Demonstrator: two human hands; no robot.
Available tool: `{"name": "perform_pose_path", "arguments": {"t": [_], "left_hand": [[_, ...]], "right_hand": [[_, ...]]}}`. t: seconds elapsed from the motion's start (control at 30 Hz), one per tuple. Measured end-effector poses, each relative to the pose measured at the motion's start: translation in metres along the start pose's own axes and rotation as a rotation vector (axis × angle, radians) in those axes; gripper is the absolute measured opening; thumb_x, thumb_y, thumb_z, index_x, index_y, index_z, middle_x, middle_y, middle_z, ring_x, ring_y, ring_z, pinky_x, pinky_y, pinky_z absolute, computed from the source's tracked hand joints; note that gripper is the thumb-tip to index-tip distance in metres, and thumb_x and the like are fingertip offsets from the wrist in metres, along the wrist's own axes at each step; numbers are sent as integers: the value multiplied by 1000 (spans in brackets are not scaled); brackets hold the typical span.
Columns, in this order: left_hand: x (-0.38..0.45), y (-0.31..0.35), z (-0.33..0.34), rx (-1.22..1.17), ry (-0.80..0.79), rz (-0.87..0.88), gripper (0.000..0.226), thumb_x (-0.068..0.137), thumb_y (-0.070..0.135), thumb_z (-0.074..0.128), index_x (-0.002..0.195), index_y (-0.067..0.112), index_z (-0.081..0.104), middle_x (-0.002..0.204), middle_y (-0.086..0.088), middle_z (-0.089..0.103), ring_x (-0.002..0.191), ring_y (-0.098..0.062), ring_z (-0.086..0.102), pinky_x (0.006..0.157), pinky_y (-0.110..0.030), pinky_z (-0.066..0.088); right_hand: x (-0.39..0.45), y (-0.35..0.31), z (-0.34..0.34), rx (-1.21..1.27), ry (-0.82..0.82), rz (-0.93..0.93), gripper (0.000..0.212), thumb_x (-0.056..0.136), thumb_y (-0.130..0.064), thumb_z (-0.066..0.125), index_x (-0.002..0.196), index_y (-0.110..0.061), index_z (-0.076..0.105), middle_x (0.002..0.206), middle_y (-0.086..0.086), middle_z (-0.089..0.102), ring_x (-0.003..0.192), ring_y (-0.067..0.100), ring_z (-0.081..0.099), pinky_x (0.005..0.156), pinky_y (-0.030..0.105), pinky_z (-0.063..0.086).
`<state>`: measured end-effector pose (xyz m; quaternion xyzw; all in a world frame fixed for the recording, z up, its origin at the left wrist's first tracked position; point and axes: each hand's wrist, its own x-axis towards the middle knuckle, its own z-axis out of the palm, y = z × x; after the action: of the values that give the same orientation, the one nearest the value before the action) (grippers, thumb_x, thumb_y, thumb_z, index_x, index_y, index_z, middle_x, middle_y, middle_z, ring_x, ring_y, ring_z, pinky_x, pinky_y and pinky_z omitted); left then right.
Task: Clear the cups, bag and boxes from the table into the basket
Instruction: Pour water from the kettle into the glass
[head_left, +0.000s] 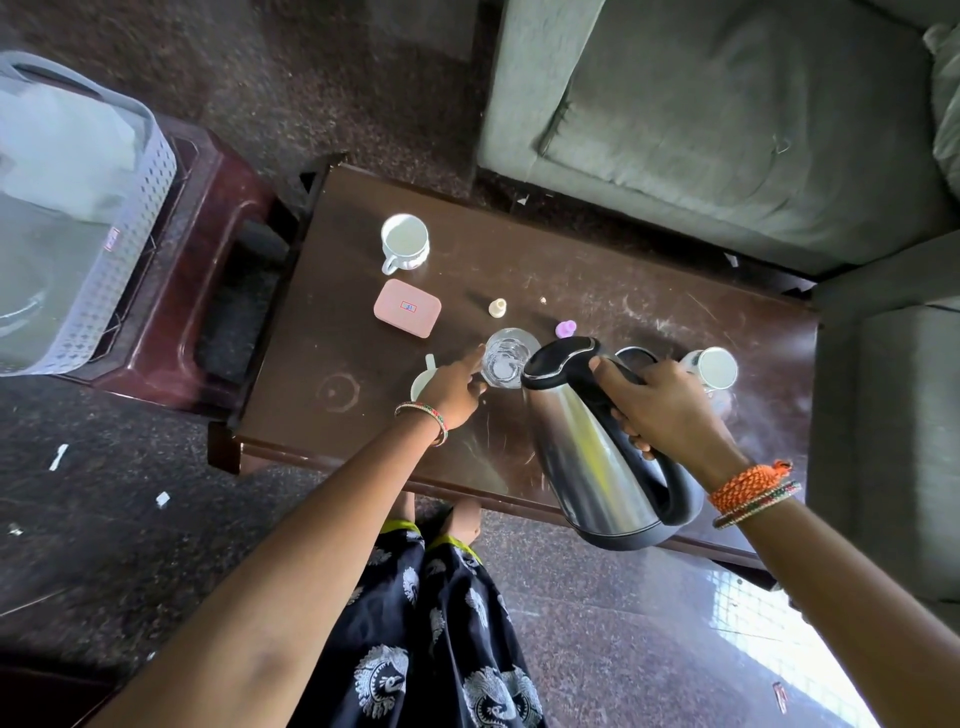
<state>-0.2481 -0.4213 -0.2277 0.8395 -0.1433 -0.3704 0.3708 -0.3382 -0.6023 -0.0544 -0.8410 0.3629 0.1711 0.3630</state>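
My right hand (660, 405) grips the black handle of a steel kettle (592, 457), which is lifted and tilted towards a clear glass (506, 364) on the dark table (332, 332). My left hand (454, 387) is at the glass's left side with its fingers touching it; whether it grips the glass is unclear. Under that hand a white cup (421, 384) is partly hidden. Another white cup (404, 243) stands at the far left of the table. A pink box (407, 307) lies near it. A third white cup (714, 368) lies behind my right hand. The white basket (145, 208) stands on a stool at the left.
A small cream cap (497, 306) and a purple cap (565, 327) lie on the table beyond the glass. A grey sofa (727, 114) runs behind and to the right of the table. The maroon stool (208, 291) stands against the table's left end.
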Motion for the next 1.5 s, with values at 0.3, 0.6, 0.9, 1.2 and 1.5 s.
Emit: {"name": "perform_pose_path", "arguments": {"t": [0.3, 0.6, 0.9, 1.2, 1.5], "left_hand": [[-2, -2, 5, 26, 96, 26, 59, 91, 6, 50, 144, 21, 29, 129, -8, 61, 115, -30, 58, 99, -42, 47], [1, 3, 3, 90, 93, 54, 52, 93, 15, 51, 142, 21, 35, 127, -9, 62, 118, -28, 57, 97, -36, 46], [5, 5, 0, 36, 87, 15, 56, 91, 1, 48, 141, 23, 37, 121, -8, 65, 113, -25, 60, 96, -32, 46], [6, 3, -5, 66, 87, 35, 56, 90, -2, 46, 139, 25, 41, 117, -5, 68, 110, -24, 62, 94, -41, 51], [4, 3, -5, 87, 92, 30, 58, 89, -3, 42, 138, 29, 41, 118, -3, 67, 110, -27, 61, 92, -46, 51]], "right_hand": [[0, -2, 2, -14, 22, 1, 58, 84, -54, 56, 50, -7, 55, 34, -1, 50, 26, 10, 46, 34, 18, 35], [5, -2, 2, -19, 37, -2, 56, 84, -56, 55, 57, -7, 55, 40, 2, 52, 26, 11, 45, 33, 19, 38], [8, -1, 2, -13, 27, -6, 56, 84, -54, 56, 54, -7, 55, 34, -1, 49, 25, 11, 45, 32, 17, 36], [9, -5, 5, -127, 21, -50, 57, 81, -58, 54, 58, -6, 57, 45, 4, 56, 32, 13, 50, 35, 22, 43], [10, -7, 1, -137, 13, -67, 69, 78, -60, 52, 63, 6, 60, 44, 7, 55, 33, 17, 50, 41, 29, 48]]}}
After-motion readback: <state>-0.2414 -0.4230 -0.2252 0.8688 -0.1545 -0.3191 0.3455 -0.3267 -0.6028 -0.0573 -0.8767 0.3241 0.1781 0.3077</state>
